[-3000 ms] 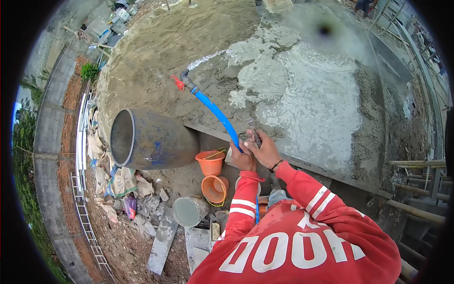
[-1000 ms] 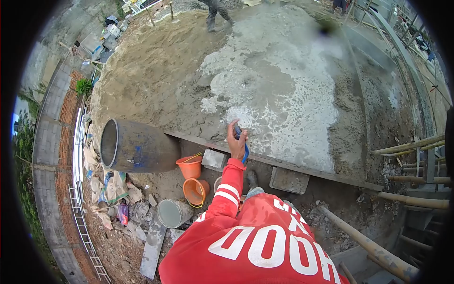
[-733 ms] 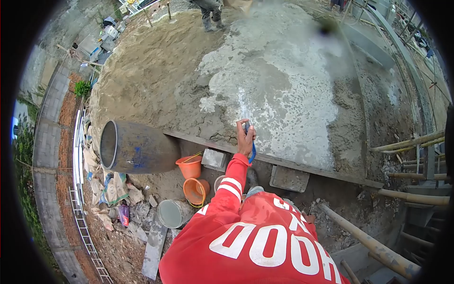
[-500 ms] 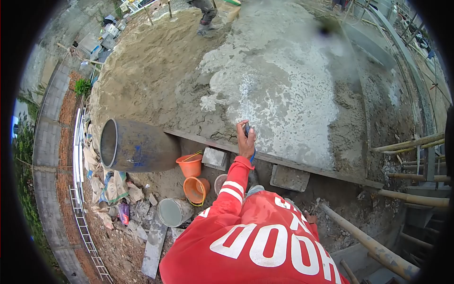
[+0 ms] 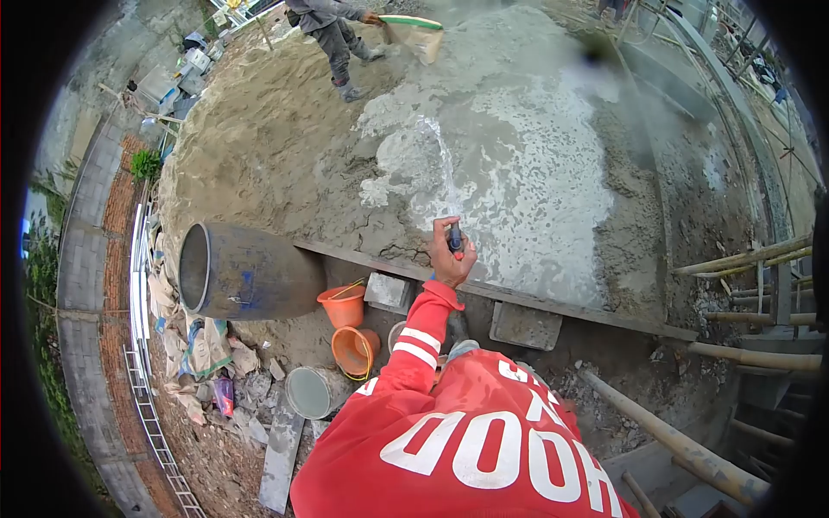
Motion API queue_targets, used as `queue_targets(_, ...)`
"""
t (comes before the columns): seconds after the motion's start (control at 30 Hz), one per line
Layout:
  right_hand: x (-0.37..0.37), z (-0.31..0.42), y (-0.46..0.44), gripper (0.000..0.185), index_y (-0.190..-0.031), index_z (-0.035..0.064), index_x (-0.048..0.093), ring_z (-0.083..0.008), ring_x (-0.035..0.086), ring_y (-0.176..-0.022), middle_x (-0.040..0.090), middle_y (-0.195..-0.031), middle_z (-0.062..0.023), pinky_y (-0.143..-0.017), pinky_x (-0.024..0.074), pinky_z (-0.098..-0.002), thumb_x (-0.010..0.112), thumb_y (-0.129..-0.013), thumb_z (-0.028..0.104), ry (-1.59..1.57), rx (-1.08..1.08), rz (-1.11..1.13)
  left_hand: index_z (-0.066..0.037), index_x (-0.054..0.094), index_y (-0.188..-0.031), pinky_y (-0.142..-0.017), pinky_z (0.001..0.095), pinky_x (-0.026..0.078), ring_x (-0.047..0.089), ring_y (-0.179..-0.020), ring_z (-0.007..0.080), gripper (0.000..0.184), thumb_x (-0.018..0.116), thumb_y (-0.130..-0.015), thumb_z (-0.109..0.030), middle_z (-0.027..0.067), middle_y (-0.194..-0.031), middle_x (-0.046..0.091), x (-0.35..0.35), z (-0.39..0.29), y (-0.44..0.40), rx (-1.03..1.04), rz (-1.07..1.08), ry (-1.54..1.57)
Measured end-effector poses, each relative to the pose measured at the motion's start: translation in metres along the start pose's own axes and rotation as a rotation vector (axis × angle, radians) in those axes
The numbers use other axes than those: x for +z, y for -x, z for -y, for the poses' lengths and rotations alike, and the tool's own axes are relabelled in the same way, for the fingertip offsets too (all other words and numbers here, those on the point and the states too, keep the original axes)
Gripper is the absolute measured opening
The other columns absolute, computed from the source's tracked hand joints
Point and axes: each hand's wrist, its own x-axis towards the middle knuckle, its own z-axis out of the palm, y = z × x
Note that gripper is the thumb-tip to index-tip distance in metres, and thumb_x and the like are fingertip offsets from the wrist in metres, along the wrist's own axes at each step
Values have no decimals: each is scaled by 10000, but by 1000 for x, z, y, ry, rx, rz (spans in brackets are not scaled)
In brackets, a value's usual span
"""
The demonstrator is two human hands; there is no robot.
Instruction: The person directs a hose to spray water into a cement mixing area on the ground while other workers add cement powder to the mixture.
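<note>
My left hand [image 5: 451, 257], in a red sleeve with white stripes, is closed around a dark hose nozzle [image 5: 455, 239] with an orange-red part. A stream of water [image 5: 446, 160] shoots from it, away from me, onto the wet grey cement mix [image 5: 535, 198]. The mix lies beside a heap of brown sand [image 5: 268, 147], behind a long board [image 5: 501, 293]. My right hand [image 5: 567, 404] barely shows at the right edge of my red shirt, its fingers hidden.
Left of me are a large dark drum [image 5: 250, 269] lying on its side, orange buckets [image 5: 355, 350] and a bucket of grey liquid [image 5: 315, 393]. Concrete blocks [image 5: 527, 325] sit by the board. Bamboo poles [image 5: 673, 440] stand at right. A co-worker [image 5: 335, 43] holds a sack [image 5: 414, 36].
The nozzle has tilted, and its water stream now arcs farther out and to the left. At the top, the co-worker and sack have come further into view.
</note>
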Motion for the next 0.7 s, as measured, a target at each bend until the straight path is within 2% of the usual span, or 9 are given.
queue_targets(0.07,-7,18,11,544,-789,-96,620,-241,594,-681,639,-773,-160,-636,472,-399,765,-634,406,-1,31,51,-50,427,-1085,-479,239,356,421,-474,87,449,607,-673,-62,0,-582,467,5,1,-6,161,27,-16)
queue_targets(0.13,-10,26,17,562,-768,-105,616,-227,598,-689,641,-775,-168,-639,474,-399,757,-640,423,-125,62,104,-49,426,-1084,-475,243,358,421,-466,95,453,604,-667,-61,5,-575,461,9,-3,-11,165,51,-31)
queue_targets(0.23,-7,26,19,588,-769,-109,617,-217,609,-705,646,-783,-168,-644,478,-400,764,-624,441,-200,26,66,-46,424,-1082,-469,248,359,424,-457,108,460,600,-657,-60,13,-565,454,13,-9,-19,163,87,-41)
queue_targets(0.33,-7,28,23,603,-786,-116,619,-238,625,-741,652,-819,-184,-662,485,-402,776,-611,440,-95,43,7,-39,420,-1093,-471,226,351,424,-472,92,459,580,-663,-64,11,-591,475,16,-13,-27,165,113,-63)
queue_targets(0.43,48,-54,-54,613,-803,-123,620,-263,634,-778,653,-850,-207,-692,487,-402,790,-598,429,-208,46,20,-33,418,-1103,-473,205,347,427,-487,75,457,560,-670,-66,9,-618,497,18,-16,-35,185,125,-106)
queue_targets(0.57,34,-38,-21,652,-831,-134,616,-275,630,-819,649,-879,-223,-717,482,-399,791,-589,446,-206,4,-76,-34,424,-1095,-470,216,356,440,-486,86,448,561,-669,-65,16,-606,490,21,-14,-43,236,127,-126)
queue_targets(0.6,30,-34,-8,672,-846,-138,614,-276,628,-837,647,-889,-224,-723,481,-396,788,-587,457,-323,-68,-94,-34,424,-1095,-470,216,356,440,-486,86,448,561,-669,-65,16,-606,490,21,-12,-44,235,128,-124)
queue_targets(0.67,10,-14,8,691,-861,-142,612,-277,625,-855,646,-899,-225,-729,479,-392,785,-584,468,-436,-139,-112,-49,428,-1073,-469,291,380,445,-455,166,461,608,-651,-89,31,-569,452,21,-9,-45,243,79,-130)
queue_targets(0.7,1,-5,10,699,-873,-140,613,-278,622,-865,644,-912,-225,-732,478,-390,777,-588,478,-257,19,3,-49,428,-1073,-469,291,380,445,-455,166,461,608,-651,-89,31,-569,452,21,-8,-43,238,78,-131)
